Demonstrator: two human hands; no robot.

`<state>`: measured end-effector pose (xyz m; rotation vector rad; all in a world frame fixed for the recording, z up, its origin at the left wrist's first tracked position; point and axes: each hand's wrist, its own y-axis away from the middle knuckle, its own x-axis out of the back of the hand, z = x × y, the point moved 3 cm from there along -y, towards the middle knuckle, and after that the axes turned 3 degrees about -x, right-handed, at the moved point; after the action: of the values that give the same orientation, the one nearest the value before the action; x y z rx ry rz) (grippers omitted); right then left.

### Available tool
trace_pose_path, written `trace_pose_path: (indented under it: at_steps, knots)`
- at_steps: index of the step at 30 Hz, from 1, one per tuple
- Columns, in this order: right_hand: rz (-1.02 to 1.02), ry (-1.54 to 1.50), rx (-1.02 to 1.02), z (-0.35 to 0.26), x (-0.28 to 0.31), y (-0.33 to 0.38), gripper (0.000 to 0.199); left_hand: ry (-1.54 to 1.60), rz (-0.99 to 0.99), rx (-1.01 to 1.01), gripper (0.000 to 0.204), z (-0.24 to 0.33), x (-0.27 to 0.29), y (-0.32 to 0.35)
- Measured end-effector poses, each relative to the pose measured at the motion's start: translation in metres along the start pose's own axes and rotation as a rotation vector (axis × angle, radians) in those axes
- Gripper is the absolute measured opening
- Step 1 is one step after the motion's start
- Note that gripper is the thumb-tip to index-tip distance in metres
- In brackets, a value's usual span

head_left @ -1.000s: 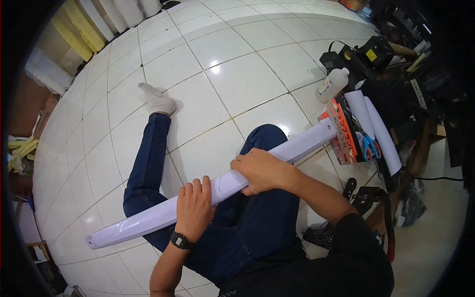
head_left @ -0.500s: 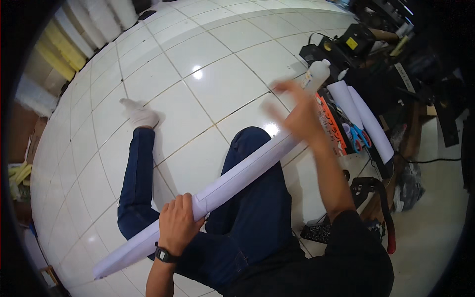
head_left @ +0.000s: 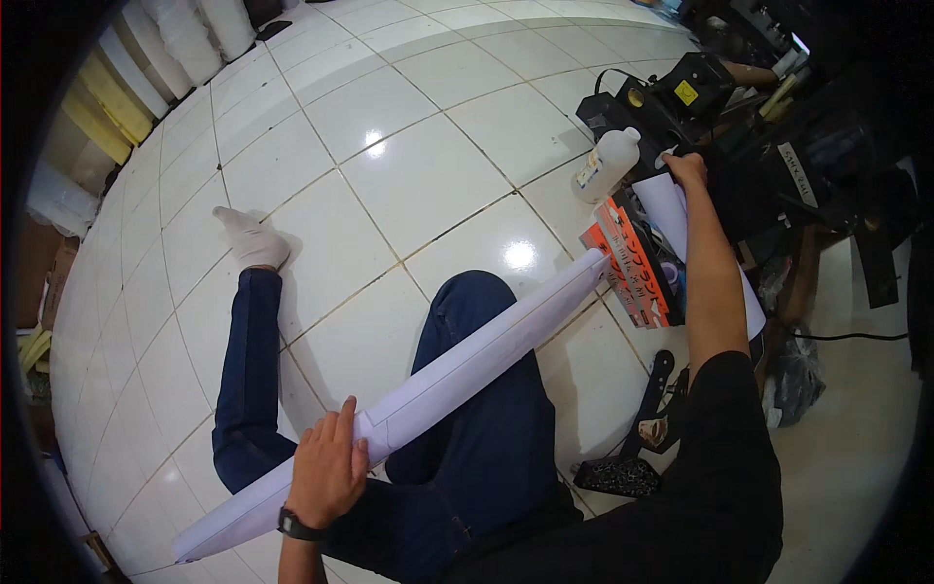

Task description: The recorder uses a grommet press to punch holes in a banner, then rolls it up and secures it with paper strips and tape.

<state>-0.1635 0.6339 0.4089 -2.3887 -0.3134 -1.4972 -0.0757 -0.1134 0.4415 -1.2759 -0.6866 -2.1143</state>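
Observation:
A long white paper roll (head_left: 472,355) lies slantwise across my thighs. My left hand (head_left: 329,462) is closed over it left of its middle, fingers pressed together on the paper. A small square of paper lies flat against the roll beside my fingertips. Far right, my right hand (head_left: 689,169) reaches among the things by the orange-and-black box (head_left: 634,255). Its fingers are closed around a small white nozzle-like tip (head_left: 664,158); what it belongs to is hidden. A translucent white bottle (head_left: 607,165) stands just left of that hand.
Another white paper roll (head_left: 664,209) leans in the box, partly behind my right forearm. Black machines (head_left: 696,88) stand at the upper right. A black patterned pouch (head_left: 618,477) lies near my right hip. Upright wrapped rolls (head_left: 107,92) line the far left.
My right hand has left the paper roll's upper end and moved right to the white tip. My left hand stays on the roll, with its fingers slightly straighter.

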Motion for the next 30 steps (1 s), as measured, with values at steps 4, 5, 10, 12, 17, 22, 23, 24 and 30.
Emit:
trace_pose_path:
  at_steps: [4,5,10,12,17,22,23,24,30]
  knots:
    - [-0.156,0.05,-0.085,0.008,-0.022,-0.021,0.07,0.264,-0.108,0.105,0.043,-0.009,0.021,-0.002]
    - [-0.108,0.123,-0.05,0.012,-0.027,-0.031,0.071,0.306,-0.149,0.225,0.041,-0.014,0.02,-0.002]
    - [-0.087,0.357,0.219,0.026,-0.056,-0.08,0.049,0.397,0.069,0.128,0.034,-0.034,0.01,0.007]
    - [-0.025,0.223,0.175,0.03,-0.055,-0.092,0.055,0.474,0.089,0.145,0.031,-0.044,0.007,0.015]
    - [-0.058,0.441,0.181,0.015,-0.048,-0.074,0.075,0.487,0.089,0.191,0.03,-0.047,0.01,0.017]
    - [-0.057,0.239,-0.027,-0.013,-0.028,-0.022,0.048,0.455,0.093,0.252,0.028,-0.027,0.015,0.009]
    - [-0.059,0.225,0.022,-0.019,-0.025,-0.014,0.048,0.476,0.1,0.26,0.028,-0.026,0.015,0.008]
    - [-0.053,0.218,0.004,-0.024,-0.024,-0.01,0.048,0.501,0.108,0.274,0.029,-0.026,0.015,0.007]
    - [-0.1,0.254,0.401,-0.033,-0.044,-0.019,0.047,0.504,0.031,0.384,0.026,-0.032,0.012,0.003]
